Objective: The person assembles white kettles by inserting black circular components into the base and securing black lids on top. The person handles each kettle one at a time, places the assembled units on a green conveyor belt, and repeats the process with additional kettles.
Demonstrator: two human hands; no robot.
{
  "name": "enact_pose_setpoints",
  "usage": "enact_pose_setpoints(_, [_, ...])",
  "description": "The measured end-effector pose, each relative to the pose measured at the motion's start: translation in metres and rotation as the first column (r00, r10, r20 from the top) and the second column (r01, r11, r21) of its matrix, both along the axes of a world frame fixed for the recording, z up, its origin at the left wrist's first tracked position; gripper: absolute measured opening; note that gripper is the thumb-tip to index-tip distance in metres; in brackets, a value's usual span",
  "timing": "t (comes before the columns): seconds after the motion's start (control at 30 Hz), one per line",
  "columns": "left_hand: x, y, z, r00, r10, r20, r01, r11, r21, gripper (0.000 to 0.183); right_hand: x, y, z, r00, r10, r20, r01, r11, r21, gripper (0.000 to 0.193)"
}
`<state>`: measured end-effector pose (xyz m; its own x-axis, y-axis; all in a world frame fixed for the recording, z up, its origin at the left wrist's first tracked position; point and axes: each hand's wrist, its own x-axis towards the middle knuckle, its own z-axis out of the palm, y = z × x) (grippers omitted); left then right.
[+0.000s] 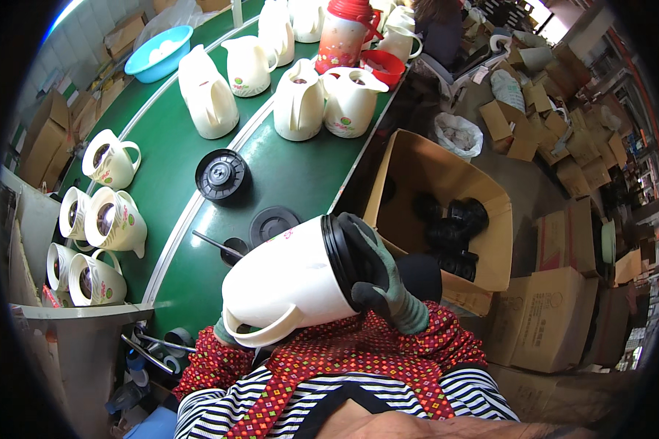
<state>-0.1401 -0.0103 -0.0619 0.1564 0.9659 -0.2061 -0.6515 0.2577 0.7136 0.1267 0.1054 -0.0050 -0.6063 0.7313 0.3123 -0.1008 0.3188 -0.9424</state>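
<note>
A white vacuum jug (282, 282) lies on its side in front of my chest, its handle (267, 329) toward me. My right hand (384, 282), in a grey-green glove, is closed around the black ringed base (338, 256) at the jug's right end. Only a bit of glove at the wrist shows of my left hand (224, 333); the jug hides its fingers at the left end. Beyond the jug, on the green table (271, 179), are a black ribbed round part (223, 175), a flat black disc (272, 223) and a dark tool (216, 244) by a small black cup.
Several white jugs (300, 102) stand farther back, near a red flask (344, 36) and a red bowl (383, 67). More jugs (113, 219) lie at the left. A blue basin (159, 55) is at the far left. At my right, a cardboard box (501, 241) holds black parts.
</note>
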Motion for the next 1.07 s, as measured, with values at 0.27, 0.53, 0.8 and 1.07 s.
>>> enact_pose_setpoints(0.27, [-0.014, 0.018, 0.020, 0.088, 0.676, -0.731, -0.047, 0.736, 0.675, 0.035, 0.014, 0.005, 0.001, 0.989, 0.001, -0.147, -0.083, 0.834, -0.546, 0.066])
enact_pose_setpoints(0.53, [0.002, 0.015, 0.050, 0.980, 0.091, -0.178, -0.069, 0.990, 0.126, 0.046, 0.042, -0.009, 0.011, 0.997, 0.044, -0.066, -0.035, 0.990, 0.135, 0.105])
enact_pose_setpoints(0.8, [-0.021, 0.032, 0.077, -0.085, 0.675, -0.733, 0.348, 0.709, 0.613, 0.034, 0.015, 0.014, -0.037, 0.871, -0.179, -0.458, -0.352, 0.422, -0.835, 0.069])
enact_pose_setpoints(1.07, [-0.002, 0.027, 0.044, 0.964, -0.085, -0.252, 0.089, 0.996, 0.002, 0.069, 0.043, -0.001, 0.019, 1.000, 0.019, 0.025, -0.027, 0.919, 0.394, 0.113])
